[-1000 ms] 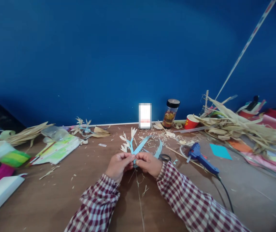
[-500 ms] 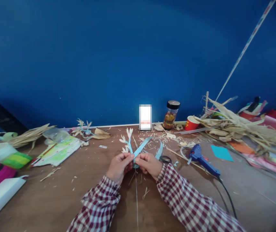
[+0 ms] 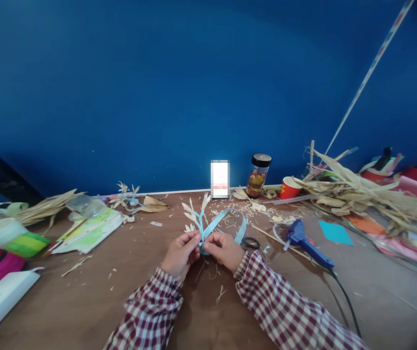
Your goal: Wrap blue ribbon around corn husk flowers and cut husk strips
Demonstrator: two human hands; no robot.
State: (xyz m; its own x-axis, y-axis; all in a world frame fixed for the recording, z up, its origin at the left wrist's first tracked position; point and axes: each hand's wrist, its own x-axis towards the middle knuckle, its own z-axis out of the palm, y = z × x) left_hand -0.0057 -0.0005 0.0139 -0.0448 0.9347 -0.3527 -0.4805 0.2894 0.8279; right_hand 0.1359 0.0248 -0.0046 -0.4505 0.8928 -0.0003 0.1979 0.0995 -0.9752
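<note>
Between my hands stands a small spray of cream husk-like petals on a stem wrapped in light blue [image 3: 200, 222]. My left hand [image 3: 179, 253] pinches the lower stem between thumb and fingers. Closed close beside it, my right hand [image 3: 226, 250] grips the near end of a light blue ribbon [image 3: 216, 222] against the stem. The ribbon arches away behind my right hand and comes down near the scissors [image 3: 251, 242], which are partly hidden. A bit of blue shows under my fingertips; what exactly it is, I cannot make out.
To the right lie a blue glue gun [image 3: 308, 245] with its cord and a turquoise paper square [image 3: 335, 233]. Dried husks [image 3: 357, 189], a red paper cup [image 3: 290, 187] and a jar [image 3: 258, 176] stand farther back. At left are a power strip [image 3: 2, 296] and a painted sheet [image 3: 87, 231].
The petal spray has turned and its branches show more spread. The ribbon has shifted to the stem's right side. A thin pale line below my hands no longer shows.
</note>
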